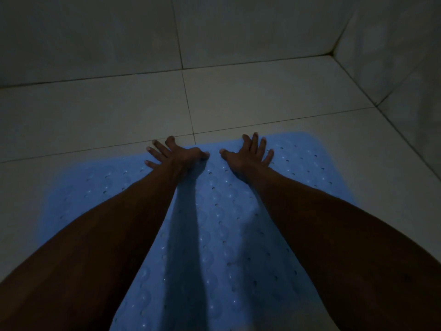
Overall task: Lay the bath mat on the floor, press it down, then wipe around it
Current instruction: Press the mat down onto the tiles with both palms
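A light blue rubber bath mat [222, 235], dotted with small holes and raised round bumps, lay flat on the pale tiled floor [238, 96]; its near end was cut off by the bottom of the view. Both bare forearms reached forward over it. The left hand [176, 154] pressed palm-down at the mat's far edge, fingers straight and spread, the longest fingertips passing the edge onto the tile. The right hand [248, 154] lay beside it, also flat with splayed fingers, wholly on the mat. Neither grip held anything. Beyond stood grey tiled walls [95, 32] meeting in a corner at right. Dim light hid finer detail.
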The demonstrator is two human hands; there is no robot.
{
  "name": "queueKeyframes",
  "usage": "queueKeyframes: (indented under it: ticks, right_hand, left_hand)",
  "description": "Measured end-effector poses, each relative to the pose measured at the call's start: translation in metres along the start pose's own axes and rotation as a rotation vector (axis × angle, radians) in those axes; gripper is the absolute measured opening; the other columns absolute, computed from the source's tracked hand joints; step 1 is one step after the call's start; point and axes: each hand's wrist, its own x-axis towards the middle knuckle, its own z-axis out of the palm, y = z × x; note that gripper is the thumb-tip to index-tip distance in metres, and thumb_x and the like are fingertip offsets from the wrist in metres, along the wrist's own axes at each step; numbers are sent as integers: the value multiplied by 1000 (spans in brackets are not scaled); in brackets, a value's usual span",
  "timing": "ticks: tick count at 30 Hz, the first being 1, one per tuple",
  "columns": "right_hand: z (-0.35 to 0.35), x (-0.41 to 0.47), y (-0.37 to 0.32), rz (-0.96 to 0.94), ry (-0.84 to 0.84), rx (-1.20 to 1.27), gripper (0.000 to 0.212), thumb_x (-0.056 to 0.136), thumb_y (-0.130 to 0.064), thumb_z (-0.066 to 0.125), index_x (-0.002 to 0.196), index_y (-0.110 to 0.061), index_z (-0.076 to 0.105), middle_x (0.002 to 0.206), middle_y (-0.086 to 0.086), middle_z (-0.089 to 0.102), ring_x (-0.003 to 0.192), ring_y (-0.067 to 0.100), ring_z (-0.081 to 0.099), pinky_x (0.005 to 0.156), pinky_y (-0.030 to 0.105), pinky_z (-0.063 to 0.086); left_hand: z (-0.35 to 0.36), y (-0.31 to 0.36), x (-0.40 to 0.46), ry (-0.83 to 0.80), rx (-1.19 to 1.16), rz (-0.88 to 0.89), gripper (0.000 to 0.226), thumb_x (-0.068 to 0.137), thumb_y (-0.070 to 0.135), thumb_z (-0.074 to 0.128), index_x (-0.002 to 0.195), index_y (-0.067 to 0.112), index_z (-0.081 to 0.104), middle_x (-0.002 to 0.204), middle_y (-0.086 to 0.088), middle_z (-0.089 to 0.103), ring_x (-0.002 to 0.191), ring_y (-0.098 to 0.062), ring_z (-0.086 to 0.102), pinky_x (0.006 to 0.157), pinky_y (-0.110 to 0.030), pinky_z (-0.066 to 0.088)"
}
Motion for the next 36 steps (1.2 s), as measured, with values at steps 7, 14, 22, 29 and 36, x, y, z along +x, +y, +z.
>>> queueKeyframes:
  ticks: [7, 14, 22, 29, 36]
  right_hand:
    - [-9, 3, -5, 88, -6, 131, 119, 76, -66, 63, 154, -16, -10, 160, 4, -26, 145, 23, -27, 113, 50, -20]
    - [-19, 4, -20, 185, -49, 141, 122, 78, -55, 69, 152, -12, -17, 159, 8, -28, 144, 29, -29, 112, 53, -20]
    - [-12, -1, -7, 92, -3, 145, 122, 76, -70, 63, 155, -12, -10, 161, 6, -23, 146, 25, -25, 115, 49, -18]
    - [-10, -11, 12, -19, -21, 76, 114, 82, -68, 58, 155, -11, -9, 161, 6, -22, 147, 24, -22, 119, 44, -14]
    - [-18, -17, 12, -18, -96, 39, 121, 81, -62, 66, 153, -9, -15, 160, 10, -25, 147, 28, -22, 119, 47, -12]
  left_hand:
    - [-13, 16, 16, -74, -153, -154, 123, 55, 35, 89, 151, 27, 13, 158, -13, -21, 143, -38, -21, 115, -60, 6]
    - [-12, 7, 19, -143, -9, -47, 130, 53, 53, 87, 153, 30, 6, 155, -18, -27, 141, -43, -23, 113, -65, -1]
    - [-12, -7, 14, -223, 255, 84, 141, 52, 73, 77, 153, 25, -9, 155, -18, -28, 140, -43, -26, 111, -67, -6]
    - [-7, -19, -1, -163, 273, 189, 126, 62, 76, 68, 153, 25, -2, 158, -14, -22, 142, -41, -23, 110, -67, -9]
    - [-7, -19, -3, -146, 282, 195, 124, 63, 77, 66, 154, 26, 0, 158, -13, -21, 143, -40, -21, 111, -66, -8]
